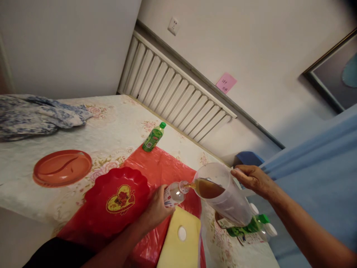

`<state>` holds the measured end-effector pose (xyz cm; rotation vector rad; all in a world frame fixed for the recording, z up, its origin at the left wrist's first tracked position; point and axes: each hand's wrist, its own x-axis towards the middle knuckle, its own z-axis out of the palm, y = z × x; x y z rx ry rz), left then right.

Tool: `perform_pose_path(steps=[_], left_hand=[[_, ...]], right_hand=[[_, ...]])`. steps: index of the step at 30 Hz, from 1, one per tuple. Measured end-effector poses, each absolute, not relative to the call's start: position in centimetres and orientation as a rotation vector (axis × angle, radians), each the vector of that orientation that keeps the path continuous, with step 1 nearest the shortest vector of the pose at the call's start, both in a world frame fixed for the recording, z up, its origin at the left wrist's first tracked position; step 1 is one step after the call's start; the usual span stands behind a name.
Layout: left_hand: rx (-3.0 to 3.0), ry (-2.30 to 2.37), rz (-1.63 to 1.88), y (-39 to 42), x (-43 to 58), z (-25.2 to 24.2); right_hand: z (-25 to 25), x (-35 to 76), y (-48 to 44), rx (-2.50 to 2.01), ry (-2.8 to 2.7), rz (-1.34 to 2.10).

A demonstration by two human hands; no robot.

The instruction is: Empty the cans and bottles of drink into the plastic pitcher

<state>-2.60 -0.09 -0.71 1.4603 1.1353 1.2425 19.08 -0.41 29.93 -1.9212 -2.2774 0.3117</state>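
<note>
My left hand [158,208] is wrapped round a clear plastic bottle [176,192] with its cap off, tilted toward the right. In my right hand [252,178] is the handle of a translucent measuring jug [228,201], tipped to the left. Brown liquid [209,188] runs from the jug's lip into the bottle's mouth. Below the bottle lies a yellow board [181,238] with a white cap [182,233] on it. A red scalloped tray [119,197] is left of my left hand, on a red plastic sheet [164,167].
A green bottle [154,137] stands at the sheet's far corner. An orange divided plate [63,168] and a patterned cloth [39,117] are on the left. Several bottles [251,227] sit beneath the jug at right. A radiator [175,89] runs behind the table.
</note>
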Motion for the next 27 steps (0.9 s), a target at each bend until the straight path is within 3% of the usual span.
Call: perform_pose_path(steps=[27], left_hand=[[1.446,1.136,1.244,-0.23,-2.69,-0.39]], right_hand=[[30.04,18.31,-0.51,-1.93,-2.281,0.309]])
